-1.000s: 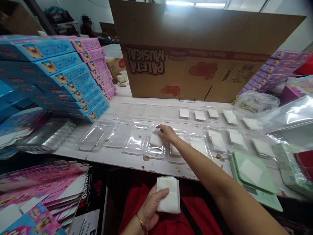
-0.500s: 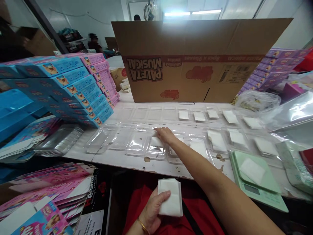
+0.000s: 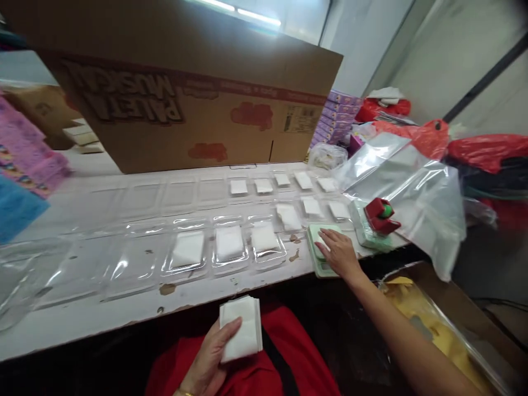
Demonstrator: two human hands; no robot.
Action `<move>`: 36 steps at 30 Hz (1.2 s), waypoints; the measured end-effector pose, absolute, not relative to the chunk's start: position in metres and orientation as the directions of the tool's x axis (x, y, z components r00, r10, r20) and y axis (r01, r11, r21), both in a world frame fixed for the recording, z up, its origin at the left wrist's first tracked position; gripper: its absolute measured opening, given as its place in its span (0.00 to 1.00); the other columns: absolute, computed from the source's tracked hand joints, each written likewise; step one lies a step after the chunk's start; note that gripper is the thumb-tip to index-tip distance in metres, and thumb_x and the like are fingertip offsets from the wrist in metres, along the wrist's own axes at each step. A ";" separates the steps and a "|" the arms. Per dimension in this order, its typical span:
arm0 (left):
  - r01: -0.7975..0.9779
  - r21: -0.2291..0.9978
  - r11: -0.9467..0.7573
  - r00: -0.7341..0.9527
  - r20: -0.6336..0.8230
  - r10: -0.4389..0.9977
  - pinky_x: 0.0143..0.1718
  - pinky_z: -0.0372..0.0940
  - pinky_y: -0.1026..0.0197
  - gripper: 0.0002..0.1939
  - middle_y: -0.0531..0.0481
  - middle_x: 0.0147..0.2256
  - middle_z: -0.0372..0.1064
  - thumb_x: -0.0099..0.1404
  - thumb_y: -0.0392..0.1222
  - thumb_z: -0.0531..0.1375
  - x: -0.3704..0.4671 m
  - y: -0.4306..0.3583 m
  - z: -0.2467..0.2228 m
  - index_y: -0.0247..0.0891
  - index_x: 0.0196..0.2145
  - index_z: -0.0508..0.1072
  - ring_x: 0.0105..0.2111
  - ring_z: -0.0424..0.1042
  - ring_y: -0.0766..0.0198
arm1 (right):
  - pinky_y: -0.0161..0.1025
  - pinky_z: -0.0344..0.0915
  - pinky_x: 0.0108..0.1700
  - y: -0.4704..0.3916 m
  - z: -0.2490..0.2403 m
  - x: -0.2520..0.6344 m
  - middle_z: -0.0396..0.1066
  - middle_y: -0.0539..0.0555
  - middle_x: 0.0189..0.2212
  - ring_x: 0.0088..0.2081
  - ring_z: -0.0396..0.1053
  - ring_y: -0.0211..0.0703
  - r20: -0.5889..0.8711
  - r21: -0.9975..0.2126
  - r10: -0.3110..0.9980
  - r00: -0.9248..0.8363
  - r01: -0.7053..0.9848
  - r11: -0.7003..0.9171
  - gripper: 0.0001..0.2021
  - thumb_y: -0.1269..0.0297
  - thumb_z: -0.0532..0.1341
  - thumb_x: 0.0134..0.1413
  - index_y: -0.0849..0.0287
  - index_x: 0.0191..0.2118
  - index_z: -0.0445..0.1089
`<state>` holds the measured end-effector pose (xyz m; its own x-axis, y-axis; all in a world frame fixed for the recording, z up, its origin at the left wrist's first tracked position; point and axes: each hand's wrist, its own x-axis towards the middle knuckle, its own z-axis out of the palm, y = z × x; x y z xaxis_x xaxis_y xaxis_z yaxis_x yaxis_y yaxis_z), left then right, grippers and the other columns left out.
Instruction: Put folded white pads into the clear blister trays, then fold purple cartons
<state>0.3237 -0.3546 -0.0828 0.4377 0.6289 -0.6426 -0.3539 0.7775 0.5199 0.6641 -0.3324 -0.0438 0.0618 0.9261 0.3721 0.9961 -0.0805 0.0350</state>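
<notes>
My left hand (image 3: 212,346) is closed on a stack of white paper squares (image 3: 243,330), thumb on top, above my lap. My right hand (image 3: 338,252) is over the pale green scale (image 3: 315,267), its thumb and fingers apart. A white square lies on the scale's plate, partly hidden under the fingers; whether they touch it I cannot tell. Two rows of clear plastic trays (image 3: 132,269) stand on the white table. Several trays toward the right have white squares in them, such as the white square (image 3: 188,248); trays on the left have none.
Behind the trays a large cardboard box (image 3: 214,126) stands open. Pink boxes (image 3: 28,143) are stacked at left and purple boxes (image 3: 336,118) at back right. A red tape dispenser (image 3: 381,217) and clear plastic sheeting (image 3: 429,192) lie right of the scale. The table's front edge is worn.
My view has swung right. My right hand has gone from a tray in the front row to the scale, and that tray now shows a white square. My left hand still holds its stack.
</notes>
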 end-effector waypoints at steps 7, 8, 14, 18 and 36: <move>-0.298 0.546 0.783 0.483 -0.621 0.617 0.29 0.65 0.62 0.22 0.46 0.32 0.73 0.53 0.41 0.62 0.345 -0.360 -0.074 0.35 0.46 0.67 0.27 0.71 0.63 | 0.46 0.50 0.53 -0.357 -0.071 0.693 0.61 0.57 0.53 0.54 0.58 0.47 0.232 0.105 0.962 0.141 0.980 -0.169 0.17 0.58 0.51 0.57 0.56 0.50 0.62; -0.292 0.549 0.783 0.484 -0.621 0.616 0.30 0.66 0.61 0.20 0.46 0.32 0.73 0.53 0.41 0.62 0.346 -0.360 -0.074 0.34 0.45 0.68 0.27 0.71 0.63 | 0.46 0.50 0.53 -0.358 -0.072 0.691 0.60 0.57 0.53 0.54 0.57 0.47 0.240 0.100 0.959 0.149 0.979 -0.177 0.17 0.58 0.51 0.57 0.57 0.51 0.62; -0.296 0.551 0.781 0.465 -0.631 0.621 0.31 0.66 0.61 0.19 0.45 0.33 0.73 0.53 0.40 0.62 0.349 -0.365 -0.074 0.33 0.43 0.69 0.28 0.71 0.63 | 0.45 0.53 0.50 -0.353 -0.066 0.701 0.63 0.55 0.51 0.51 0.60 0.46 0.252 -0.041 0.949 0.190 0.982 -0.186 0.15 0.57 0.52 0.56 0.54 0.47 0.65; -0.293 0.553 0.780 0.461 -0.633 0.623 0.29 0.66 0.61 0.21 0.45 0.33 0.73 0.52 0.40 0.63 0.352 -0.366 -0.072 0.33 0.44 0.68 0.28 0.71 0.63 | 0.41 0.56 0.49 -0.335 -0.060 0.725 0.65 0.57 0.48 0.49 0.61 0.46 0.217 -0.214 0.917 0.336 0.933 -0.291 0.17 0.59 0.54 0.54 0.58 0.49 0.65; -0.243 0.722 0.648 0.548 -0.449 0.706 0.33 0.64 0.60 0.21 0.45 0.36 0.71 0.51 0.42 0.63 0.395 -0.349 -0.054 0.35 0.43 0.67 0.31 0.69 0.61 | 0.46 0.60 0.47 -0.348 -0.023 0.660 0.65 0.56 0.41 0.45 0.63 0.47 0.409 -0.466 0.908 0.094 0.877 0.119 0.12 0.62 0.55 0.53 0.56 0.44 0.66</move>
